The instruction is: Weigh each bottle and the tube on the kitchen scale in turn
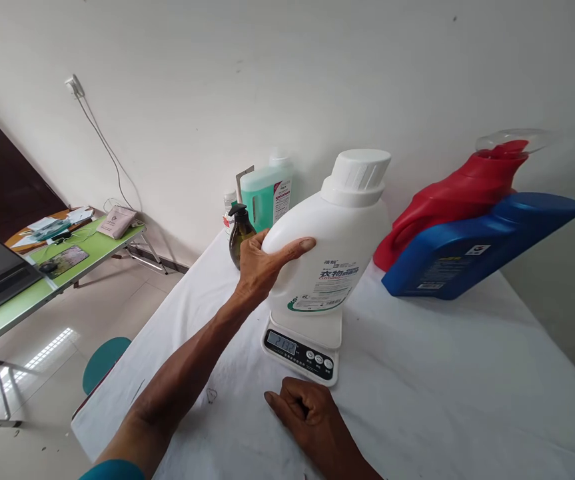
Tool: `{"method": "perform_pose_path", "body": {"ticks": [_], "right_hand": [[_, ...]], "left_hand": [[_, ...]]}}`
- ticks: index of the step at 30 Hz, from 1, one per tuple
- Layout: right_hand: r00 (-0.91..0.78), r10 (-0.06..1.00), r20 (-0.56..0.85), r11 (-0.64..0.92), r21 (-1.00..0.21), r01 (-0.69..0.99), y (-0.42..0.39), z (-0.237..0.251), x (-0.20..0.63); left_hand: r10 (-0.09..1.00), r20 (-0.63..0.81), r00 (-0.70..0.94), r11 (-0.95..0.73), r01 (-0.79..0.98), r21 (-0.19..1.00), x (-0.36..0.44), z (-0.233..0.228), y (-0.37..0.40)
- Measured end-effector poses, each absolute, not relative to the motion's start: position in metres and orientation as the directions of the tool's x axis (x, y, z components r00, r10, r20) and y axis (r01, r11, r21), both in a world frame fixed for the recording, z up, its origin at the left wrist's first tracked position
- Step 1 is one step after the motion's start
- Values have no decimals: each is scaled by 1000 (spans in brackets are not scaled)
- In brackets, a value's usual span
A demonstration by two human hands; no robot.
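The left hand (262, 263) wraps around the side of a big white plastic jug with a white screw cap (334, 237), thumb across the front. The jug stands on a small white kitchen scale with a dark number window (301, 347), which sits on a table with a white cloth (442, 387). The right hand (304, 408) lies on the cloth just in front of the scale, curled into a loose fist and holding nothing.

To do this weighing well, I think the jug should sit flat in the middle of the scale with no hand pushing or lifting it, because a touch changes the number. The jug leans a little, so it needs to stand straight.

The numbers in the window are too blurry to read for sure. The jug hides most of the scale's top. The fingers behind the jug are hidden. A dark brown pump bottle (240, 233) and a see-through bottle of green liquid (266, 193) stand behind the hand. A red plastic jug (447, 200) rests on a blue plastic jug (472, 250) lying on its side.
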State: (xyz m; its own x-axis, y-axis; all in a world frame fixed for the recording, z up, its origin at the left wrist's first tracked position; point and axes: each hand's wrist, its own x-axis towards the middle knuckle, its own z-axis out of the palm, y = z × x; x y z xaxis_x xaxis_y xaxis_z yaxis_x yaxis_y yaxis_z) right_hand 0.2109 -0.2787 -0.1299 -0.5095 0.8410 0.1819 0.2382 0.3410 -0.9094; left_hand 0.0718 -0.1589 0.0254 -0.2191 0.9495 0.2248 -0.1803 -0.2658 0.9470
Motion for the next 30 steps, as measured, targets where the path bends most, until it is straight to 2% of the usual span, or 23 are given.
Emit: {"method": "perform_pose_path", "body": {"ticks": [4, 8, 15, 18, 21, 27, 30], "right_hand": [[-506, 847, 161, 323, -913, 251, -279, -130, 211], [-501, 855, 137, 295, -922, 250, -277, -131, 211], [-497, 857, 137, 282, -932, 229, -277, -132, 210], [-498, 856, 136, 285, -929, 235, -277, -132, 210], [-503, 855, 123, 283, -925, 254, -277, -132, 211], [-522, 842, 138, 315, -910, 269, -276, -134, 212], [-527, 836, 152, 341, -896, 283, -276, -141, 214]], "left_hand": [[938, 228, -263, -284, -200, 938, 72, 34, -165], [891, 292, -348, -362, -158, 919, 51, 56, -179], [703, 431, -566, -441, 128, 888, -25, 82, -226], [609, 439, -661, -399, 223, 890, -54, 72, -239], [545, 408, -733, -362, 234, 902, -72, 54, -240], [456, 346, -820, -299, 225, 927, -81, 17, -215], [457, 316, -832, -285, 199, 938, -82, 3, -199]]}}
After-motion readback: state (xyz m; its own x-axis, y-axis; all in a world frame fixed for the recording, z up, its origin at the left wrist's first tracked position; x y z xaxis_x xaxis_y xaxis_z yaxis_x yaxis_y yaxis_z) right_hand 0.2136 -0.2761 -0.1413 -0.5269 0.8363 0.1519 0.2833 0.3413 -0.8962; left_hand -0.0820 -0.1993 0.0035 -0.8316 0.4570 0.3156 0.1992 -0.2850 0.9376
